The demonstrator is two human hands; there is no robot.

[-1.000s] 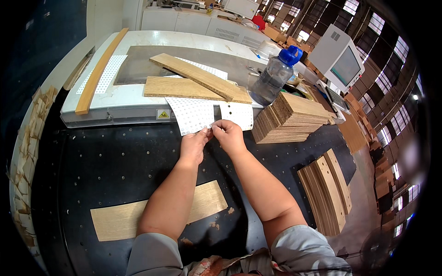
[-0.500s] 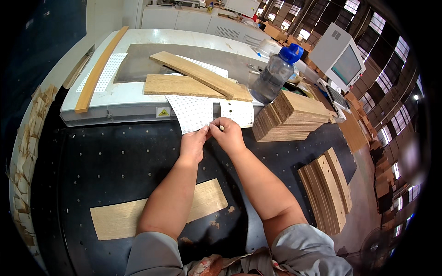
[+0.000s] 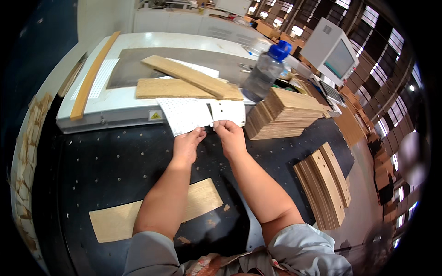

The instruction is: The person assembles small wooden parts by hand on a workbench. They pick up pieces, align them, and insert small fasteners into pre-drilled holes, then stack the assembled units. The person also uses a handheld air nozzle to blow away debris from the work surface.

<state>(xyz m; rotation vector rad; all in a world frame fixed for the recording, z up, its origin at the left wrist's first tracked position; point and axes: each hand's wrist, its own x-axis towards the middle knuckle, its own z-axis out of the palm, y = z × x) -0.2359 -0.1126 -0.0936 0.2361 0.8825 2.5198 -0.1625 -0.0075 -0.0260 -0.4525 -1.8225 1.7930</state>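
A white sheet [image 3: 182,115] covered in rows of small dots hangs over the front edge of the white machine bed, next to a smaller white sheet [image 3: 230,110] with a few dark holes. My left hand [image 3: 185,146] is at the lower edge of the larger sheet, thumb and fingertips together; what they hold, if anything, is hidden. At the smaller sheet's lower edge, my right hand [image 3: 233,139] pinches a tiny white piece [image 3: 212,124]. Under my left forearm a flat wooden board [image 3: 202,198] lies on the black table [image 3: 115,161].
Two wooden boards [image 3: 184,87] cross on the machine bed behind the sheets, with a long wooden strip [image 3: 94,78] at left. To the right stand a blue-capped water bottle [image 3: 263,73], a stack of boards [image 3: 285,115], curved wooden pieces [image 3: 320,188] and a monitor [image 3: 334,53].
My hands, whose fingertips met before, are now slightly apart. The gap between the two white sheets has narrowed toward the bottom. The whole view has shifted a little.
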